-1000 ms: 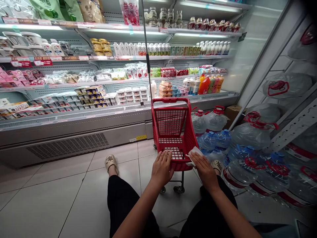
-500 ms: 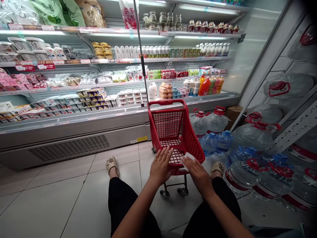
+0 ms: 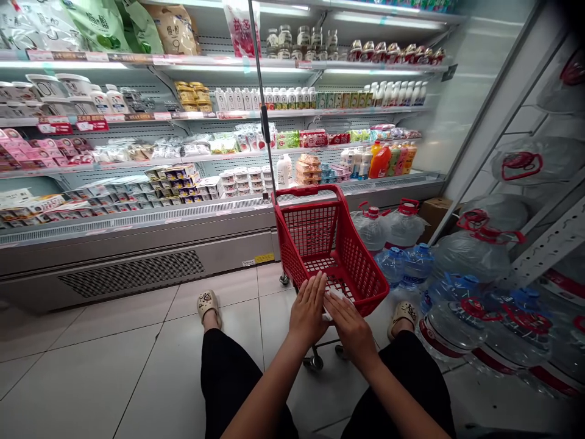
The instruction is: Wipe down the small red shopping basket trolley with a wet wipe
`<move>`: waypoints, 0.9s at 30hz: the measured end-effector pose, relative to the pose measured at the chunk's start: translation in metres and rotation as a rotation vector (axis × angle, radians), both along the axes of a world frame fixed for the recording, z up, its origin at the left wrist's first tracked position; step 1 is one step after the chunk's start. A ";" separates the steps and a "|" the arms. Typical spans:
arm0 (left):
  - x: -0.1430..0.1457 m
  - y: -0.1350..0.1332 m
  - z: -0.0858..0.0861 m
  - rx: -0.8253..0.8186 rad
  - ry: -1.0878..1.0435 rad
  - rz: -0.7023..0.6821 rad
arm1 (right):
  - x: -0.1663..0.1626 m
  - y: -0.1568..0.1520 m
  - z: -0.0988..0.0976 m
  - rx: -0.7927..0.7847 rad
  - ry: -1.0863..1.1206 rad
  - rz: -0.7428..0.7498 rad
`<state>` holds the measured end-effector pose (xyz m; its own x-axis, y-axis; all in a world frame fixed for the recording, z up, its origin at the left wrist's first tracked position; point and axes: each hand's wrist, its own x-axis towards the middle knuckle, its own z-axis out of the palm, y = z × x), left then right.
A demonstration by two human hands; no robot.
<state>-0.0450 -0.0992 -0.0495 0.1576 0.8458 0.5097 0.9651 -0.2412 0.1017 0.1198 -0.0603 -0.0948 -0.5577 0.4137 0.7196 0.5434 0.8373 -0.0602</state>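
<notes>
Closer now, the left hand (image 3: 309,310) and right hand (image 3: 350,324) meet at the near corner of the red cart (image 3: 361,274).
Left hand lies open and flat on the rim; right hand, just beside it, presses flat on a white cloth (image 3: 335,295); water jugs (image 3: 457,317) lie further right.

This is a supermarket aisle. A long open chiller cabinet (image 3: 137,268) runs along the wall, its lit shelves packed with rows of milk bottles (image 3: 256,97), yoghurt tubs (image 3: 242,180) and juice bottles (image 3: 381,161) above red price labels (image 3: 91,125). A small red shopping trolley (image 3: 361,274) stands on the tiled floor (image 3: 91,378) beside stacked water jugs (image 3: 461,256).
</notes>
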 end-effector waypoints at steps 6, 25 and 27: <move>-0.014 -0.003 0.009 -0.056 0.088 -0.016 | 0.064 0.029 -0.002 -0.025 0.008 -0.110; -0.004 -0.015 0.045 -0.114 -0.205 -0.216 | 0.020 0.010 0.030 -0.225 0.160 0.019; 0.003 -0.012 0.047 -0.083 -0.246 -0.221 | 0.020 0.008 0.034 -0.228 0.173 0.025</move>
